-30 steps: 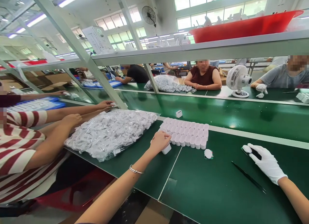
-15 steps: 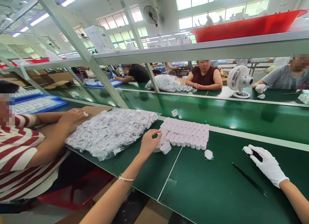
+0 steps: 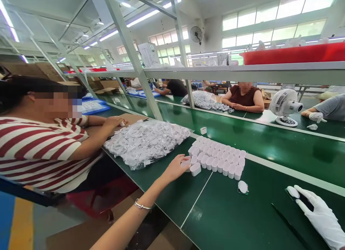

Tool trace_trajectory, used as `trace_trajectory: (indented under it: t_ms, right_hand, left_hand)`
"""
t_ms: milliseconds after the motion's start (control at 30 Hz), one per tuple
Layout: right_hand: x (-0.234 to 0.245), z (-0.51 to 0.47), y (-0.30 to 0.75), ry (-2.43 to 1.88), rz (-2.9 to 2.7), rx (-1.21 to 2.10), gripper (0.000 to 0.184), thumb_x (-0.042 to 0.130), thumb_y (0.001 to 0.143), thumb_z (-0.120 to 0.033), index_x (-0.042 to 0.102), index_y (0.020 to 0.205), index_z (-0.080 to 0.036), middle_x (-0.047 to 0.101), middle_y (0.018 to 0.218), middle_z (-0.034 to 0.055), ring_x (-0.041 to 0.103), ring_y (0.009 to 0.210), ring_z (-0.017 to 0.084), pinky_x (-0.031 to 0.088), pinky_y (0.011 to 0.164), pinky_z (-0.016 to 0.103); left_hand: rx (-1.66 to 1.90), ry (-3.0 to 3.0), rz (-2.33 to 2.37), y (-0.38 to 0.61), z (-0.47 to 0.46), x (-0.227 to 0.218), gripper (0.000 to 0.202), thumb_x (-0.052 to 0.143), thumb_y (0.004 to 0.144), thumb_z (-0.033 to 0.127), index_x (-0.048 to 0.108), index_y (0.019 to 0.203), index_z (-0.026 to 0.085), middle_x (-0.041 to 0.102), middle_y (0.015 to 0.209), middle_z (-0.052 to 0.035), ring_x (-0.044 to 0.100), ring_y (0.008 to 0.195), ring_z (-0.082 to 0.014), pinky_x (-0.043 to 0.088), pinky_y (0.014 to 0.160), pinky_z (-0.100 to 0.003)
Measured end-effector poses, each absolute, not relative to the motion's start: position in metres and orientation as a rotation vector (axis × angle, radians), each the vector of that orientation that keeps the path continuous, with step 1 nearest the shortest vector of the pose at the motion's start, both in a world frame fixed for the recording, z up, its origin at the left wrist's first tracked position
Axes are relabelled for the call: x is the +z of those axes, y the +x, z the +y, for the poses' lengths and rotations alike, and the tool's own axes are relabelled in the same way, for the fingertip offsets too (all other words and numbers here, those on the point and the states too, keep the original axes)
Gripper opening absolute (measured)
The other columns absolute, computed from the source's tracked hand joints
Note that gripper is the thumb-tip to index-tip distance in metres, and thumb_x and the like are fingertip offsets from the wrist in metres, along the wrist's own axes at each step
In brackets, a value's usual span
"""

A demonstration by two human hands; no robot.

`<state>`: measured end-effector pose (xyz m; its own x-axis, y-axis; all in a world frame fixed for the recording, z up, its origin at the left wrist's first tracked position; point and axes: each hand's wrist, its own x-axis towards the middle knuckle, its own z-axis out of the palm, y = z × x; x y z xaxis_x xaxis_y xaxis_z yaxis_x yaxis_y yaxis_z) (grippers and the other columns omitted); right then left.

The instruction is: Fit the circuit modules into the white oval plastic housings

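My bare left hand point(image 3: 176, 167), with a bracelet on the wrist, reaches to the near left corner of a block of white oval plastic housings point(image 3: 217, 156). Its thumb and fingers are closed around one white housing point(image 3: 185, 165) there. My right hand point(image 3: 316, 208) wears a white glove. Between its thumb and fingertips is the edge of a small circuit board with a white disc point(image 3: 292, 192), low over the green table. Black tweezers point(image 3: 288, 223) lie left of the right hand. A second board with a white disc point(image 3: 243, 187) lies in front of the housings.
A large clear bag of white parts point(image 3: 148, 144) lies left of the housings. A co-worker in a striped shirt point(image 3: 43, 149) sits at the left. One single housing point(image 3: 203, 130) stands behind the block. Across the bench is a white fan point(image 3: 285, 106); a shelf point(image 3: 229, 74) runs overhead.
My left fingers have come down from beside the block onto a housing at its corner. The right hand still holds its board. The whole view has turned to the left.
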<state>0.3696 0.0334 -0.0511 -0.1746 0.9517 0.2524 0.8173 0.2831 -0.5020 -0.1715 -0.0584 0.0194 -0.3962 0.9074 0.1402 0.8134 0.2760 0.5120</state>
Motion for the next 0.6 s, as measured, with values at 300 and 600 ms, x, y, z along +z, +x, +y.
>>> trace_trajectory:
  t_ms: [300,600]
  right_hand:
    - [-0.059,0.037,0.374,-1.589,-2.043,0.323,0.048,0.048,0.079,-0.049,0.052,0.124,-0.031,0.059,0.119,0.0038,0.054,0.109,0.027,0.042,0.097,0.048]
    - [-0.057,0.034,0.369,-1.568,-2.015,0.353,0.048,0.046,0.080,-0.052,0.052,0.123,-0.031,0.058,0.120,0.0036,0.053,0.111,0.027,0.041,0.098,0.048]
  left_hand:
    - [0.687,1.422,2.552,-0.174,-0.059,0.017,0.038,0.057,0.066,0.051,0.070,0.077,0.016,0.061,0.084,-0.0073,0.059,0.086,-0.0306,0.044,0.071,-0.032]
    - [0.739,1.237,2.769,-0.149,-0.053,0.028,0.041,0.044,0.078,0.047,0.064,0.103,0.022,0.044,0.122,-0.0135,0.040,0.118,-0.0338,0.035,0.093,-0.044]
